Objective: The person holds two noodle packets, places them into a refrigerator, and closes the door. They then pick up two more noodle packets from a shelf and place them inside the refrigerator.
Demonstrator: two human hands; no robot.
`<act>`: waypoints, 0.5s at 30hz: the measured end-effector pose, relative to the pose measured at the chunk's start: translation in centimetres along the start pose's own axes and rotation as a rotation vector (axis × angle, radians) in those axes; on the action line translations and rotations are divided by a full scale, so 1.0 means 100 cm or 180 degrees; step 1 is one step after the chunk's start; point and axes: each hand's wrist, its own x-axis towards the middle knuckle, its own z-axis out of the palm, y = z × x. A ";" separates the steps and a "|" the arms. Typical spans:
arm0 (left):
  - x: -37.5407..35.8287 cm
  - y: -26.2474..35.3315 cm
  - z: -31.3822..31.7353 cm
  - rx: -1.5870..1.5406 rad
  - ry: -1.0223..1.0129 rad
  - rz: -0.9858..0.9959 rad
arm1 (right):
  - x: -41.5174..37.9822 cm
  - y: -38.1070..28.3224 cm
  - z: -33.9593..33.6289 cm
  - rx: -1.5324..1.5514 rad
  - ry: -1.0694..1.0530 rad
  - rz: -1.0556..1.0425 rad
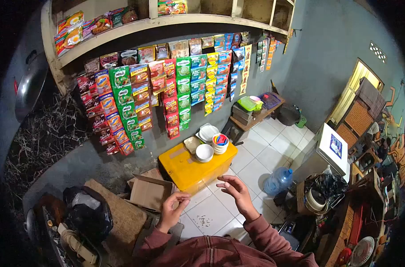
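My left hand (172,212) is raised over the floor, with its fingers loosely bent, the thumb apart and nothing visible in it. To its right, my right hand (239,194) is also in the air, fingers apart and slightly curled, holding nothing I can see. Beyond both hands stands a yellow box (176,165) with a flat top. On it are a stack of white bowls (204,153), another bowl stack (220,149) with red and blue pieces inside, and some pale dishes (208,132). Neither hand touches these.
An open cardboard box (150,192) lies left of my left hand. Strips of drink sachets (183,91) hang on the wall below a shelf (167,21). A blue water jug (278,180) stands on the tiled floor (256,149), near a white-topped cabinet (320,149). Small bits (204,220) are scattered below my hands.
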 end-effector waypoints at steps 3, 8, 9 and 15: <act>0.018 -0.007 0.010 -0.0039 0.0040 -0.0015 | 0.017 0.001 -0.023 -0.0009 0.0082 -0.0003; 0.062 -0.014 0.029 0.0263 0.0232 -0.0083 | 0.049 -0.011 -0.070 0.0010 0.0141 -0.0059; 0.075 -0.012 0.034 0.0437 0.0283 -0.0100 | 0.059 -0.015 -0.083 0.0055 0.0155 -0.0097; 0.164 -0.001 0.075 0.0587 0.0589 0.0326 | 0.124 -0.048 -0.172 0.0103 -0.0058 -0.0279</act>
